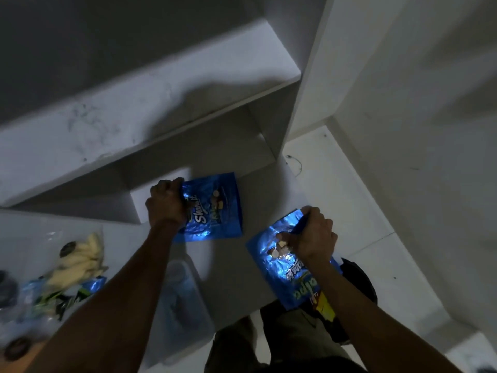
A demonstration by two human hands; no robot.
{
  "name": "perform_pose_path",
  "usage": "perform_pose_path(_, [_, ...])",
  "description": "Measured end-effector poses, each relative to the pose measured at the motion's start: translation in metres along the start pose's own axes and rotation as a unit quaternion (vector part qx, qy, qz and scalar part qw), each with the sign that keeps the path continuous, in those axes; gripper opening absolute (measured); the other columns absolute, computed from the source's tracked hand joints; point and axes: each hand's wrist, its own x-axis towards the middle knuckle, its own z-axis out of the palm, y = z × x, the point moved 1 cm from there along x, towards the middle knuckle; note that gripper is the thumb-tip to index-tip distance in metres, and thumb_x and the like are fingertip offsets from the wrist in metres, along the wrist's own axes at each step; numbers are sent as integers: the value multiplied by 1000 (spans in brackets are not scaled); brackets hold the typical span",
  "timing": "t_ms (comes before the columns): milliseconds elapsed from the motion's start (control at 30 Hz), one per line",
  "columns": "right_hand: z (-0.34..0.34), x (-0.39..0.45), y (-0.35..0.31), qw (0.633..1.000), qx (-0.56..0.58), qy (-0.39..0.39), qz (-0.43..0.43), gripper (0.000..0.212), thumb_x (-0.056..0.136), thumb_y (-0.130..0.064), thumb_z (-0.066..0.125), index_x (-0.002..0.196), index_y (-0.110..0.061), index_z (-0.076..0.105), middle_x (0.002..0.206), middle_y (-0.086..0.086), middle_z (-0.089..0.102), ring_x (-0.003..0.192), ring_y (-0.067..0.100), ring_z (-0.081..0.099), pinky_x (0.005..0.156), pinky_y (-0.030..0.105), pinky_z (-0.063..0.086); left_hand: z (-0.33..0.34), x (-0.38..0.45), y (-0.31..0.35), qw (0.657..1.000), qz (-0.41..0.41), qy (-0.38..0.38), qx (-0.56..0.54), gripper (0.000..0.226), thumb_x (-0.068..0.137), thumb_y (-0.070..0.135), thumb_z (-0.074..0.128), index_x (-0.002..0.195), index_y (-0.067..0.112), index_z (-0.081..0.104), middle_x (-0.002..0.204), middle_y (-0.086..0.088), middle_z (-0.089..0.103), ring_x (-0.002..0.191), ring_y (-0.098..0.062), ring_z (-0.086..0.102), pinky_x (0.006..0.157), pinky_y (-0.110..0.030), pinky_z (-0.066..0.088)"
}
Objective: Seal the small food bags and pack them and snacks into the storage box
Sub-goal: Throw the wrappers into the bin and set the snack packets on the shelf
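Dim light, view straight down onto a pale table [236, 270]. Left hand [165, 203] fisted tight around the top corner of a shiny blue foil snack bag with white lettering [215, 208], lying flat near the middle. Right hand [313, 238] clenched too, pinching the upper edge of a second crinkled blue foil bag with a yellow patch [279, 267], tilted and hanging partly over the near table edge, above the lap. Both bags gripped at the mouth, well apart from each other.

Off to the left, a heap of loose snacks in clear wrap [78, 257] with pale yellow pieces and dark round ones, untouched. Just beside the left forearm, a clear plastic storage box [183, 300], blurred, contents hard to make out.

Handling, by the look of it: light, thin foil, crackly and slick, flopping wherever unsupported; contents likely brittle, so no squeezing the belly. Best hold probably along the top strip, both corners, pressing flat for the seal. Risk: second bag sliding off the edge if released.
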Motion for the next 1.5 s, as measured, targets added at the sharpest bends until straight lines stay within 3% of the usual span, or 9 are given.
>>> perform_pose_path(200, [-2, -5, 1, 998, 61, 20, -8, 55, 71, -33, 83, 118, -26, 57, 107, 5, 68, 107, 32, 59, 92, 43, 44, -6, -14, -1, 997, -11, 68, -47, 22, 84, 18, 67, 105, 11, 68, 106, -20, 60, 105, -42, 52, 81, -48, 45])
perform_pose_path(433, [-19, -21, 15, 976, 206, 60, -29, 9, 84, -22, 73, 89, -14, 72, 80, 12, 70, 80, 33, 66, 67, 32, 43, -26, -54, -3, 961, -76, 99, -246, 5, 86, 17, 69, 88, 14, 73, 88, -16, 72, 86, -34, 67, 70, -36, 51])
perform_pose_path(600, [-47, -56, 20, 952, 278, 122, -46, 21, 93, -25, 67, 88, -5, 71, 71, 5, 63, 69, 24, 61, 61, 25, 34, -35, -109, 8, 911, -74, 133, -384, 9, 85, 17, 72, 89, 11, 77, 82, -6, 73, 80, -26, 71, 72, -38, 59])
perform_pose_path(867, [-88, -154, 59, 888, 387, 247, -16, 24, 93, -33, 66, 81, -12, 68, 72, 6, 67, 68, 24, 65, 63, 31, 51, -41, -207, 52, 859, 33, 188, -476, 20, 85, 20, 75, 95, 4, 75, 84, -5, 70, 73, -19, 67, 65, -22, 54])
perform_pose_path(1033, [-99, -211, 116, 848, 428, 310, 38, 38, 90, -40, 69, 82, -2, 67, 77, 13, 71, 74, 30, 70, 67, 45, 57, -22, -275, 82, 853, 53, 129, -503, 16, 85, 23, 75, 94, 9, 75, 86, -5, 74, 74, -20, 70, 70, -31, 59])
perform_pose_path(1167, [-104, -246, 165, 834, 434, 331, 75, 15, 91, -36, 68, 79, -25, 66, 69, -7, 65, 68, 17, 66, 67, 30, 56, 6, -324, 108, 862, 60, 79, -497, 13, 87, 21, 73, 94, 10, 75, 85, -5, 72, 73, -19, 68, 63, -21, 51])
perform_pose_path(1267, [-105, -260, 201, 828, 431, 345, 102, 15, 92, -33, 67, 83, -20, 68, 69, -4, 64, 62, 7, 61, 54, 16, 46, 36, -355, 124, 865, 73, 47, -494, 14, 88, 21, 72, 93, 7, 74, 84, -8, 73, 74, -23, 70, 66, -28, 57])
perform_pose_path(1367, [-104, -261, 236, 822, 425, 356, 130, 16, 93, -32, 66, 82, -20, 67, 67, -5, 64, 64, 13, 63, 56, 19, 46, 68, -374, 139, 873, 74, 39, -480, 11, 86, 19, 74, 89, 9, 74, 80, -7, 73, 73, -24, 71, 67, -43, 61])
perform_pose_path(1500, [-99, -246, 280, 831, 409, 346, 151, 20, 95, -29, 63, 82, -16, 70, 65, -4, 63, 65, 21, 65, 61, 25, 46, 107, -389, 168, 905, 59, 26, -421, 16, 88, 20, 71, 79, 7, 72, 71, -12, 70, 67, -30, 69, 61, -41, 58])
